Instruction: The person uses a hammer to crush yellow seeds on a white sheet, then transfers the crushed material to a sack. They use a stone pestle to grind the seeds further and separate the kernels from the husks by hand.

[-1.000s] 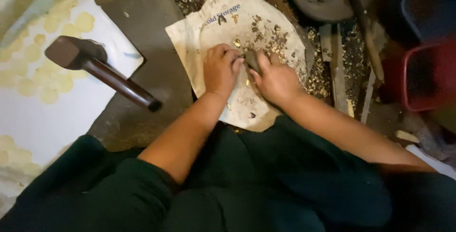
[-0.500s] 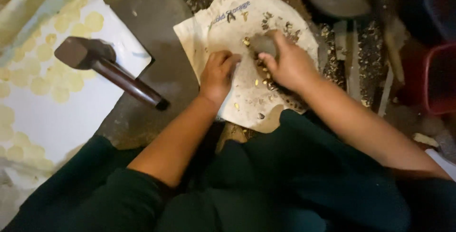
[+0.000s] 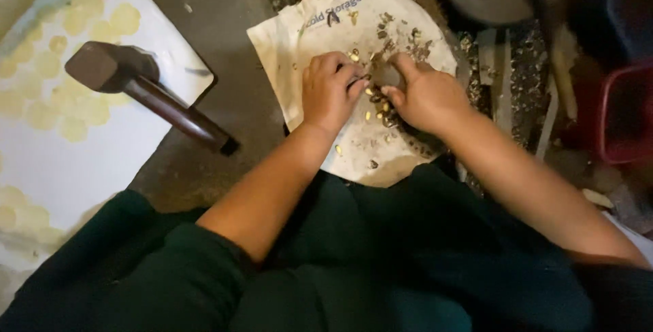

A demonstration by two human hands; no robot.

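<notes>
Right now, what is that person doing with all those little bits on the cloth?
A person in dark green clothes sits over a white cloth spread on the ground. Both hands work among small nut pieces and shells scattered on it. The left hand pinches a small dark bit in its fingers, and the right hand rests on the bits beside it. A hammer lies off to the left, untouched.

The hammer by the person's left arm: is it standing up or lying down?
Lying down. The hammer rests on its side, head on the white sheet, handle stretched over the grey floor. Neither hand touches it.
</notes>
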